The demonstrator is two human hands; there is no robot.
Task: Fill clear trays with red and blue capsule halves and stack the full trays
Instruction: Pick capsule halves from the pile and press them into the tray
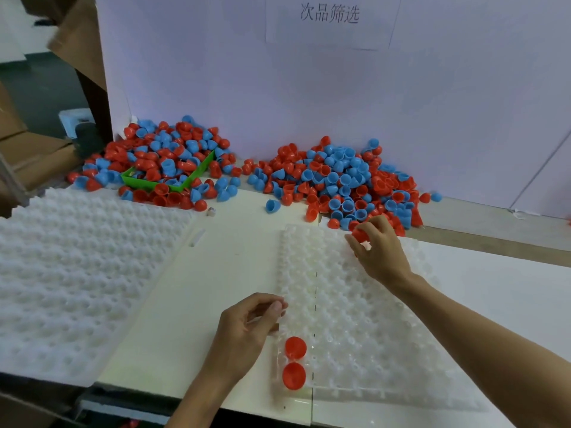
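At the far left a stack of empty clear trays (77, 273) lies flat on the bench (222, 257), its dimpled surface reaching to the near edge. Behind it, against the white back board (309, 88), a heap of red and blue capsule halves (163, 156) spills over and around a green bin (173, 180) that sits tilted among them. A lone blue half (272, 206) lies on its side in the gap between the heaps. Near the front centre, the left hand (247, 329) has its fingers curled at the left rim of the working tray (364, 329); whether it pinches that rim cannot be told. This tray lies flat, long axis running from the near edge toward the board. Two red halves (295, 362) sit dome up in its nearest left pockets, one behind the other. Farther right, a second heap (340, 180) crowds the tray's far edge. The right hand (380, 248) hovers over the far part of the tray, fingers gripping a red half (360, 234).
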